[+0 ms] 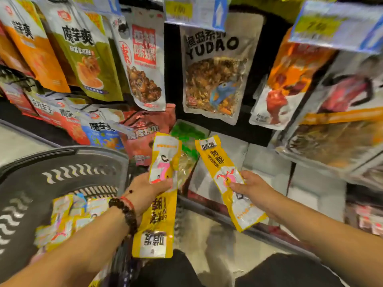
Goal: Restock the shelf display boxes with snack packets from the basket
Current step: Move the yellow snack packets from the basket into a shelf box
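A person crouches at a snack shelf, 1 yellow packet in each hand, mid-restock. The left hand (149, 189), wrist ringed with dark beads, has its grip curled round a long yellow packet (160, 195) held upright; it may be more than 1 stacked, which cannot be told. The right hand (250, 188) pinches a second yellow packet (226, 181), tilted toward the pale display boxes (267, 160) low on the shelf just beyond. The dark basket (68, 162) sits near left, more yellow packets (68, 216) lying inside. The step in hand appears to be carrying stock to the boxes; the next move likely calls for slotting each packet upright into an open box.
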Action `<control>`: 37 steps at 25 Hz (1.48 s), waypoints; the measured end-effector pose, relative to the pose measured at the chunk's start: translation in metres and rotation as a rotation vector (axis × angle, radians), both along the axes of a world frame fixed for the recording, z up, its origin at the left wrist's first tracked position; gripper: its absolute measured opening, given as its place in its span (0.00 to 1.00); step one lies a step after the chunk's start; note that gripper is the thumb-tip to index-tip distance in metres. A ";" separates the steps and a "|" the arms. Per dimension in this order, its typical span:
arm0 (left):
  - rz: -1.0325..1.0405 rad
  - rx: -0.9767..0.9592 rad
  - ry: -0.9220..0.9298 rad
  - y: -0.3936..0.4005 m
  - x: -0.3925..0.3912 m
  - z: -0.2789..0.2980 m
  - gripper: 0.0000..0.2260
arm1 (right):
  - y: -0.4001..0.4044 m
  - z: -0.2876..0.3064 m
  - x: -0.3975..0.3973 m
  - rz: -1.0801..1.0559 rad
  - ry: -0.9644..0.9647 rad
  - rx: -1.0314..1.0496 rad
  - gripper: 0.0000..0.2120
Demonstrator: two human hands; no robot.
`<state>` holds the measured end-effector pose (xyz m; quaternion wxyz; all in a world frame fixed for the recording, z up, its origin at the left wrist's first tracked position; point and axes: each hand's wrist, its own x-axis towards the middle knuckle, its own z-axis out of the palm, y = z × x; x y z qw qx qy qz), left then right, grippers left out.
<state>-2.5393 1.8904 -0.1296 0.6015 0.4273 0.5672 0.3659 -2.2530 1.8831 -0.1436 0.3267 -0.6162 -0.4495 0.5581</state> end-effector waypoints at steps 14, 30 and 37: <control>-0.259 -0.303 -0.029 0.007 0.265 -0.100 0.09 | -0.103 -0.107 0.196 -0.787 0.145 0.003 0.09; -0.442 -0.153 0.184 0.028 0.321 -0.139 0.23 | -0.036 -0.227 0.236 -0.579 -0.213 -0.123 0.26; -0.684 0.039 0.461 0.033 0.327 -0.119 0.15 | -0.037 -0.211 0.242 -0.356 -0.651 -0.177 0.27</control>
